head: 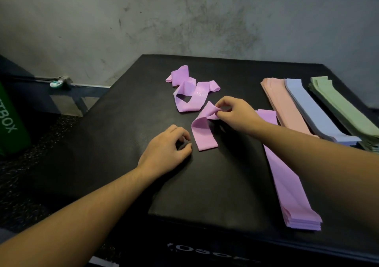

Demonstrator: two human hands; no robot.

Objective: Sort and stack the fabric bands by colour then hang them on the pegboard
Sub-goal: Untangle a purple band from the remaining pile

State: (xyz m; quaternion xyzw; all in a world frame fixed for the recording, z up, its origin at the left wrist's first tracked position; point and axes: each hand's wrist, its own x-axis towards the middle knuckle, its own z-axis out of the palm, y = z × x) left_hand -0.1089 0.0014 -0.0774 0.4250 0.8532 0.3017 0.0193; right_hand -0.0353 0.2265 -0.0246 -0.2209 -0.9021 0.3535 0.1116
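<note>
Black padded table (123,143) filling most of the view, set against a grey mottled wall (184,24).

Both bare forearms reaching in from the near edge. Right forearm crossing over the purple stack, wrist bent slightly down. Right hand (235,112) near the table's middle, thumb and curled fingertips pinching the raised far end of a loose purple band (203,129). Left hand (166,151) palm down on the table just left of that band, fingers loosely curled, thumb and forefinger close together but gripping nothing; not touching the band.

Held band: flat near end lying on the table, then arching up into a fold at the pinch. Matte, soft lilac.

Purple stack (287,184) of flattened bands lying lengthwise right of centre, near end showing several layered edges, far part hidden under the right forearm. Further right, side by side and parallel: pink stack (287,106), blue stack (313,110), green stack (346,110), the green one by the table's right edge.

Tangle of unsorted purple bands (188,90) beyond the hands, looped and twisted over each other, one bearing pale print reading "10", rest of it unreadable. Apart from the held band.

Green box (8,123) with white lettering at far left, on the speckled floor (30,184).
</note>
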